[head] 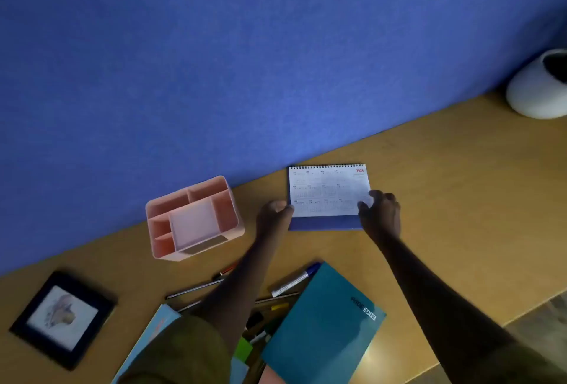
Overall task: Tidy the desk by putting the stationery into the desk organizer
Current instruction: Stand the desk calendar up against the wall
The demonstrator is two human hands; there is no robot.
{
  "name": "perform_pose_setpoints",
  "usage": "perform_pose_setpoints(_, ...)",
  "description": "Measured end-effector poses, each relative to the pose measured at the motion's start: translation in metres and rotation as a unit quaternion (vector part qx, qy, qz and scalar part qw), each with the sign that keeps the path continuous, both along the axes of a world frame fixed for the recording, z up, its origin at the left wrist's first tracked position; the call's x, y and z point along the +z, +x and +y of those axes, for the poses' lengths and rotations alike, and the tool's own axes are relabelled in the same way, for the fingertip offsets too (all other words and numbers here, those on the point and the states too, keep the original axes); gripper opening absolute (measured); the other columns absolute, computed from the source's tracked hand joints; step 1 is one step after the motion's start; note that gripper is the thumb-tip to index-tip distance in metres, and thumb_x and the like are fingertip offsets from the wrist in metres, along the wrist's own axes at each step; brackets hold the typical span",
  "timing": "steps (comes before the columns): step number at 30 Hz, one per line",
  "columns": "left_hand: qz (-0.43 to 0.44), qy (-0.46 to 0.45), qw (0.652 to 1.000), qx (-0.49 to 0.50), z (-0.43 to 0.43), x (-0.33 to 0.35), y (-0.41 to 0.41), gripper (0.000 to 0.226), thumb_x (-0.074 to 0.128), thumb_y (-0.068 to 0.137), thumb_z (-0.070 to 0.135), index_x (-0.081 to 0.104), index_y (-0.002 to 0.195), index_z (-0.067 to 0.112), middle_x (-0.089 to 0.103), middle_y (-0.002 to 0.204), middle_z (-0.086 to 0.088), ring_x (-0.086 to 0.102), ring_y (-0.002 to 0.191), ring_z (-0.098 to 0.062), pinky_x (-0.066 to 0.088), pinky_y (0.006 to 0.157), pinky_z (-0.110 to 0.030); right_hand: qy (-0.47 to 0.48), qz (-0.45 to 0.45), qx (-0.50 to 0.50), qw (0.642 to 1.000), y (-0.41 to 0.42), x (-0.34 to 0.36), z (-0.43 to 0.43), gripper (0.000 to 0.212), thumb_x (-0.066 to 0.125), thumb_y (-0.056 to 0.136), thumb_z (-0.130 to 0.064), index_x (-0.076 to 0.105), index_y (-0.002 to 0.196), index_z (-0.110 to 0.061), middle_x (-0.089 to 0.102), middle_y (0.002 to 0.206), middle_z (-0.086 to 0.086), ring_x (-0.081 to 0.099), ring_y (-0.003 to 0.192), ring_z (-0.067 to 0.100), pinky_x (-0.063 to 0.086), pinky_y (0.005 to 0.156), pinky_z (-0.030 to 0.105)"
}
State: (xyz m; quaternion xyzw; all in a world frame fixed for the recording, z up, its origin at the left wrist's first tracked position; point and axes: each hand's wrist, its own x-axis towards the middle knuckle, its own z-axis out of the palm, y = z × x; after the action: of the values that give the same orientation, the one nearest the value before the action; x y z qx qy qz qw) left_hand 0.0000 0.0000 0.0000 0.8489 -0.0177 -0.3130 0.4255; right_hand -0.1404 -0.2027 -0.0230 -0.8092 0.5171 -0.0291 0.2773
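A teal notebook (322, 331) lettered "PAGE EDGE" lies nearest the lens on a wooden desk (445, 184), beside an olive sleeve (178, 353) on the person's left arm. Loose stationery is scattered between and behind them: a white marker with a blue cap (294, 282) touching the notebook's far corner, a thin dark pen (193, 289), a red-and-black pen (225, 271), a yellow-tipped pen (279, 307) and a green block (243, 350). A light blue book (153, 331) pokes out from under the sleeve.

Both arms reach forward to a spiral-bound desk calendar (328, 193), marked 2026 in red, standing on its blue base near the blue wall (214, 61). The left hand (274, 215) pinches the calendar's left edge; the right hand (380, 215) has its fingers curled round the right edge.

The pink desk organizer (225, 212) sits just left of the calendar, close to the wall, its small compartments ringing a pale central well. A black picture frame (63, 319) lies flat at far left. A white round vase (537, 89) stands at the desk's far right end.
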Motion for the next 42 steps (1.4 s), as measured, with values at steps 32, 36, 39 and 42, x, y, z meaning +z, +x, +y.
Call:
perform_pose_setpoints(32,0.0,-0.039,0.999,0.021,-0.011,-0.028,0.016,0.018,0.079,0.092,0.025,0.065,0.101,0.018,0.072,0.103,0.001,0.069,0.093,-0.016,0.048,0.065,-0.025,0.228,-0.108,-0.091,0.963,-0.014,-0.004,-0.056,0.017,0.085,0.085,-0.008,0.075,0.097,-0.015,0.078,0.1,0.006,0.074,0.097,0.03,0.064,0.089,0.06)
perform_pose_setpoints(36,0.007,-0.083,0.996,0.014,-0.013,-0.026,0.018,0.018,0.077,0.094,0.02,0.06,0.1,0.02,0.072,0.105,-0.002,0.07,0.096,-0.018,0.055,0.074,-0.031,0.236,-0.132,-0.1,0.958,-0.016,0.0,-0.055,0.02,0.084,0.087,-0.008,0.071,0.101,-0.014,0.077,0.102,0.007,0.074,0.099,0.031,0.065,0.087,0.059)
perform_pose_setpoints(39,-0.006,-0.106,0.994,-0.008,-0.013,-0.022,0.021,0.016,0.074,0.095,0.017,0.059,0.099,0.021,0.072,0.104,-0.003,0.069,0.097,-0.02,0.056,0.08,-0.04,0.243,-0.157,-0.101,0.952,-0.015,0.008,-0.053,0.024,0.085,0.087,-0.007,0.066,0.102,-0.012,0.076,0.104,0.009,0.074,0.099,0.031,0.065,0.086,0.057)
perform_pose_setpoints(42,-0.004,-0.118,0.992,-0.045,-0.014,-0.019,0.024,0.01,0.067,0.099,0.015,0.06,0.106,0.016,0.074,0.109,-0.002,0.071,0.104,-0.021,0.058,0.087,-0.045,0.243,-0.187,-0.101,0.946,-0.017,0.014,-0.052,0.031,0.088,0.085,-0.005,0.064,0.103,-0.01,0.076,0.104,0.01,0.074,0.098,0.032,0.063,0.087,0.056)
